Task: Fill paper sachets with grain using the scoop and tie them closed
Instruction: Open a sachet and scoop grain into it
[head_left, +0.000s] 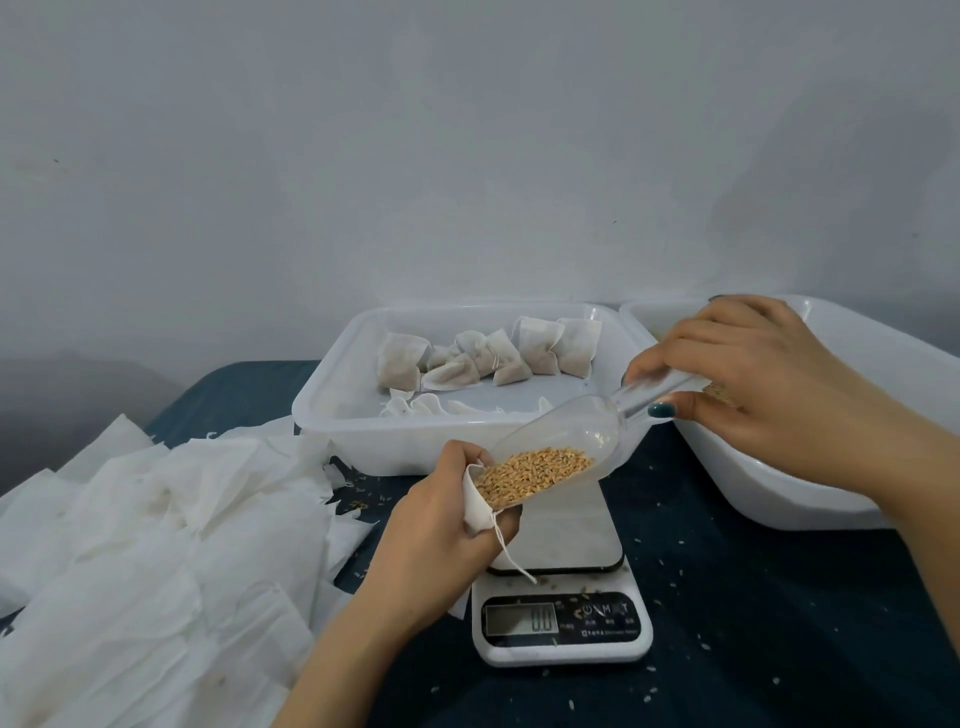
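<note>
Pale grey wall backs a bench (753, 597) covered in dark blue cloth. A heap of empty paper sachets (145, 519) spreads over its left side. At the back stands a white tub (374, 449) holding filled sachets (488, 358), with a second tub (753, 488) just beside it on the right. A kitchen scale (561, 618) sits in front of them, reading 0.0. Above it, the right hand (769, 374) pinches the handle of a clear scoop (561, 441), which tilts down to the left. The left hand (436, 530) grips an open sachet (475, 499), the scoop's lip resting in its mouth. Grain (530, 473) lies at the scoop's low end. A string (511, 558) hangs from the sachet.
</note>
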